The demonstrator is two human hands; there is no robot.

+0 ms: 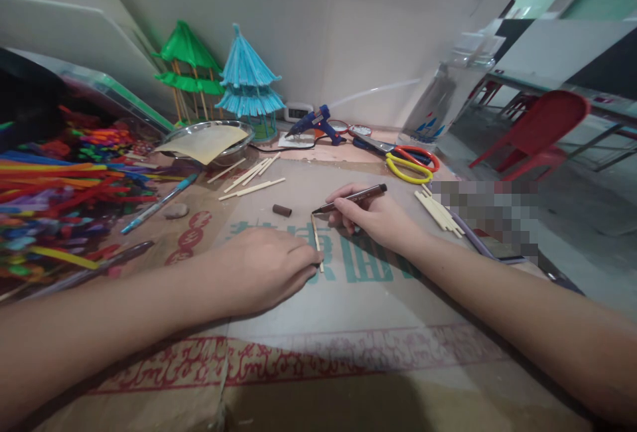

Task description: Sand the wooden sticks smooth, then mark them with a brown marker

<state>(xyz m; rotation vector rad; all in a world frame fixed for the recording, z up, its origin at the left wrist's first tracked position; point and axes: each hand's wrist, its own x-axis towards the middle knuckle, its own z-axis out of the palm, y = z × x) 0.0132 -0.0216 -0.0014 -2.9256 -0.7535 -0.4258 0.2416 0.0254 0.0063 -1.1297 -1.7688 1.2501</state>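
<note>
Marker (pixel 357 197) near green characters (pixel 351 261) (partly covered)

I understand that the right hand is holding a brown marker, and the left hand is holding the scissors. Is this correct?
Not quite. The head view shows the left hand holding a thin stick; the right hand is indeed holding a brown marker.

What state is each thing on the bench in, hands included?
Brown marker: uncapped, tip at the stick
Marker cap: off, lying on its side
Stick: partly brown, pale at near end
Right hand: closed around marker
Left hand: fingertips on stick
Glue gun: set down, small red light showing
Scissors: lying down, blade opening unclear
Blue model: upright
Green model: upright
</note>
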